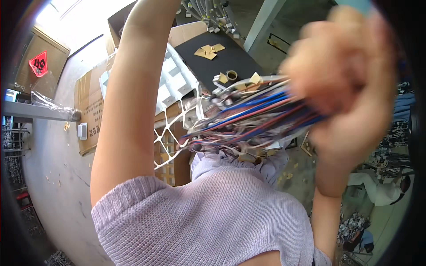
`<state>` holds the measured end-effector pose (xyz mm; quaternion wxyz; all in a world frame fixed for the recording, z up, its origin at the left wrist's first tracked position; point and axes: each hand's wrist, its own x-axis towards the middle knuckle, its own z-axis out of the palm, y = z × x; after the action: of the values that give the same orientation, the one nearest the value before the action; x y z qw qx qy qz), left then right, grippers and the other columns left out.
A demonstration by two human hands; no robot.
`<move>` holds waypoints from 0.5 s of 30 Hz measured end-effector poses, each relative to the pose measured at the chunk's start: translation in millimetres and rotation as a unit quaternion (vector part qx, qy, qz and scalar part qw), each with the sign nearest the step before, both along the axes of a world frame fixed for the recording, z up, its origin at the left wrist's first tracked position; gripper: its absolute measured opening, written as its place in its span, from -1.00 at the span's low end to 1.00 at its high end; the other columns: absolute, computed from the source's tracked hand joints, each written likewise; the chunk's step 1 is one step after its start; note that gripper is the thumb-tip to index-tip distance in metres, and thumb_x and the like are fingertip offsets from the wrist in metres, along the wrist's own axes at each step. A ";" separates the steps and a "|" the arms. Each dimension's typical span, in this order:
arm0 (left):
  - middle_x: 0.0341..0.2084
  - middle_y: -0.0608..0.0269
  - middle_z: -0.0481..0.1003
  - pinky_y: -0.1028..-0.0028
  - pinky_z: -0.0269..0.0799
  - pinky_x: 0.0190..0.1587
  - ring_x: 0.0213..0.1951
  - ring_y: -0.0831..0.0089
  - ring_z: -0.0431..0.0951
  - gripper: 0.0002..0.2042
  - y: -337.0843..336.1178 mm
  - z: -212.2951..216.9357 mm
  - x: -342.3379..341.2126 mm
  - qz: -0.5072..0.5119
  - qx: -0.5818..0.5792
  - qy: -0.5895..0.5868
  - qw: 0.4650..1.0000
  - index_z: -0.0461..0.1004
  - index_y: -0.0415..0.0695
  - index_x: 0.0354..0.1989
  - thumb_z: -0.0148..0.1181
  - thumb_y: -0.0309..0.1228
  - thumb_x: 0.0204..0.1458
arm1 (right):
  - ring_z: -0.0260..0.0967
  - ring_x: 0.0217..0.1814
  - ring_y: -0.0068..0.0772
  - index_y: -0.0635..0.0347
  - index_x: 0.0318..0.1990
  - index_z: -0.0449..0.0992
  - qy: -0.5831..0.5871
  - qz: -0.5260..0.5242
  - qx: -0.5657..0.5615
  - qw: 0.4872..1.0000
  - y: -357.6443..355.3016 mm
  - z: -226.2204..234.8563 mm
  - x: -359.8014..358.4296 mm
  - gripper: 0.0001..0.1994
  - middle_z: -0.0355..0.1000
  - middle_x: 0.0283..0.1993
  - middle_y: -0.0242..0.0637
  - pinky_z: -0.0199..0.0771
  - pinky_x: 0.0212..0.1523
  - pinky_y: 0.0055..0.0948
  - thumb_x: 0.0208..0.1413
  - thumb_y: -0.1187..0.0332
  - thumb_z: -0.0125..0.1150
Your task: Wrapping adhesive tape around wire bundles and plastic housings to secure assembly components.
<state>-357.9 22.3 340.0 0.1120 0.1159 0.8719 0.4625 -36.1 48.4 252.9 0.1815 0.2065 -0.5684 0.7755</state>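
Observation:
My right hand is raised at the upper right, smeared by motion. Its fingers are curled round one end of a bundle of wires in blue, red, white and dark colours. The bundle stretches leftward from the fist, in front of my chest, and its looped ends and small pale connectors hang near a white plastic lattice. My left forearm reaches up past the top edge, so the left hand is out of the picture.
A black work surface carries pieces of tan tape or card and a tape roll. Cardboard lies at left. More cables hang beyond the surface. Two other people are at the right; a grey post stands behind.

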 end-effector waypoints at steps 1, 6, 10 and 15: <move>0.26 -0.14 0.04 0.05 0.07 0.25 0.29 -0.03 0.06 -0.19 3.4 -21.4 6.0 0.021 0.022 0.124 0.992 -0.08 -0.18 0.33 0.26 -0.29 -0.05 | -0.21 -0.71 -0.65 0.02 -0.57 0.10 -0.031 -0.069 0.007 0.997 4.6 16.1 12.6 -0.66 -0.10 -0.73 -0.55 0.06 -0.58 -0.58 0.31 0.24 -0.21; 0.24 -0.02 0.14 0.02 0.03 0.28 0.28 0.03 0.12 -0.30 69.9 -266.0 14.2 -0.310 -0.075 0.294 0.901 0.23 -0.11 0.21 0.29 -0.10 -0.12 | -0.05 -0.61 -0.65 0.09 -0.51 0.21 0.000 -0.091 0.092 0.992 50.0 26.3 11.4 -0.71 0.01 -0.67 -0.54 0.13 -0.45 -0.60 0.28 0.25 -0.12; 0.28 0.05 0.10 0.01 -0.10 0.32 0.35 0.11 0.02 -0.38 6.0 -383.7 96.0 -0.290 -0.015 0.465 0.836 0.07 0.05 0.34 -0.05 0.02 0.15 | 0.00 -0.57 -0.64 0.10 -0.47 0.23 0.016 -0.110 0.111 0.988 45.9 24.9 6.6 -0.73 0.05 -0.62 -0.52 0.15 -0.40 -0.58 0.28 0.23 -0.10; 0.39 0.12 -0.05 0.02 -0.27 0.36 0.41 0.23 -0.10 -0.37 -36.4 -428.7 74.3 -0.333 -0.235 0.363 0.838 -0.02 0.13 0.40 -0.30 0.15 0.21 | 0.06 -0.51 -0.62 0.11 -0.42 0.25 0.032 -0.114 0.115 0.986 36.5 20.5 -17.1 -0.75 0.11 -0.57 -0.49 0.18 -0.35 -0.57 0.27 0.20 -0.07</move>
<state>-283.6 -14.1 -88.7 -0.0416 0.5295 0.8410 0.1035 -53.2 84.9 273.4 0.2618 0.1850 -0.6672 0.6724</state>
